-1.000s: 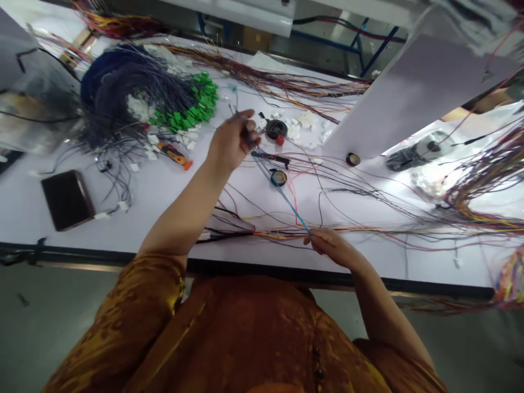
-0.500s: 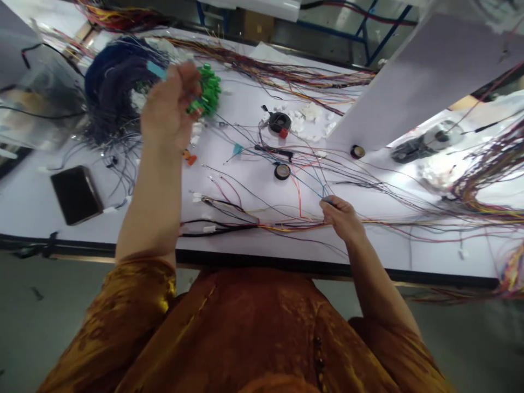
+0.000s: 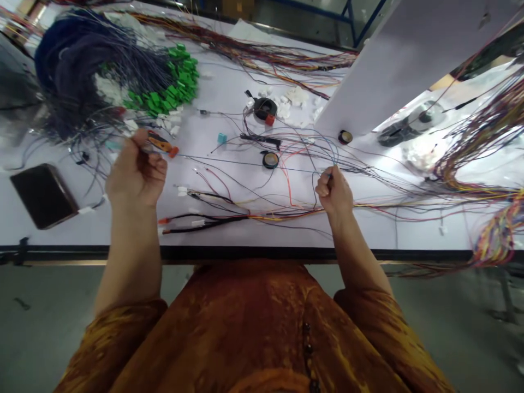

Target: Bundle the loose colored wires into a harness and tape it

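Note:
A thin blue wire [image 3: 229, 160] runs nearly straight across the table between my two hands. My left hand [image 3: 137, 173] is closed in a pinch on its left part, and a blurred light blue piece [image 3: 112, 144] shows just beyond the fingers. My right hand [image 3: 334, 191] is closed around the wire's right part, from which blue strands loop up behind the fist. An orange and black hand tool [image 3: 159, 143] lies right beside my left fingertips. Below the stretched wire lies a wire harness [image 3: 262, 217] with black-sleeved branches and white connectors.
Dark blue wires [image 3: 77, 60] with green connectors [image 3: 172, 87] are heaped at the back left. A dark phone-like slab [image 3: 44, 195] lies left. Tape rolls [image 3: 270, 160], a teal connector [image 3: 221, 138] and white connectors [image 3: 297, 96] dot the middle. A white panel [image 3: 393, 71] rises at right.
My left hand has come down and left from over the green connectors, uncovering them. My right hand has turned and closed into a fist. The blue wire between them now runs flatter; the view shifted slightly.

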A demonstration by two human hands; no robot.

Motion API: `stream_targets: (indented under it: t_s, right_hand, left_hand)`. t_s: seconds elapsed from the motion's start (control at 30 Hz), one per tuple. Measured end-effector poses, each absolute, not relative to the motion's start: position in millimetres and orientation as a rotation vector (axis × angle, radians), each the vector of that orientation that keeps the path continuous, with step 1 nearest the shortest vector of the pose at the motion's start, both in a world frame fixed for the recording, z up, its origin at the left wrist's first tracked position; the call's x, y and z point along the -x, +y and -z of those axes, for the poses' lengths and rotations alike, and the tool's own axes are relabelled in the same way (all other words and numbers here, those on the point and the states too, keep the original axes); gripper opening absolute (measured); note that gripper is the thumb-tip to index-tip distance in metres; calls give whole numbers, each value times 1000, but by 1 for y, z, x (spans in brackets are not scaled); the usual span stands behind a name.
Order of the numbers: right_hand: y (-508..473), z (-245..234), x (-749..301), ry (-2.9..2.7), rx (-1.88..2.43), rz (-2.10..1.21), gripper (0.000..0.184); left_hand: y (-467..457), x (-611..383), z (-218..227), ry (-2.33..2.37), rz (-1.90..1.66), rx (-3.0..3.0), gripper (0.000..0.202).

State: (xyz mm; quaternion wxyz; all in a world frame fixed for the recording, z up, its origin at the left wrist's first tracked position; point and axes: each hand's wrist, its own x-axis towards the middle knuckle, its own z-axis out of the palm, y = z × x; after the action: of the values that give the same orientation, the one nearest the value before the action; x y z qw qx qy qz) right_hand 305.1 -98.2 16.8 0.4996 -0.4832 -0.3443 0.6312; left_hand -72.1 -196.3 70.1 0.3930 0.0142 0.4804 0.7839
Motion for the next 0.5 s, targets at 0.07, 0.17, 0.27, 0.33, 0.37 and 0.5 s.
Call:
stream_targets:
  t_s: [0.07, 0.17, 0.27, 0.33, 0.37, 0.5]
  right_hand:
    - [-95, -15, -306, -763, 1184, -1627, 42]
    - [-89, -16, -314, -686, 1125, -1778, 40]
    - [-83, -19, -320, -750, 1047, -1857, 46]
    - [-84, -24, -316, -878, 1059, -1872, 49]
    - [-86, -27, -310, -945, 1081, -1874, 48]
    - [-97, -44, -278, -1150, 1137, -1911, 40]
  left_hand:
    - [-211, 73, -55, 1195, -1908, -12, 41]
    - [-232, 75, -38, 1123, -1820, 41, 35]
    - [-254, 74, -27, 1185, -1829, -2, 26]
    - [-271, 72, -20, 1313, -1841, -166, 16]
    - [-281, 71, -17, 1395, -1830, -292, 9]
    - [-324, 64, -6, 1705, -1565, -820, 20]
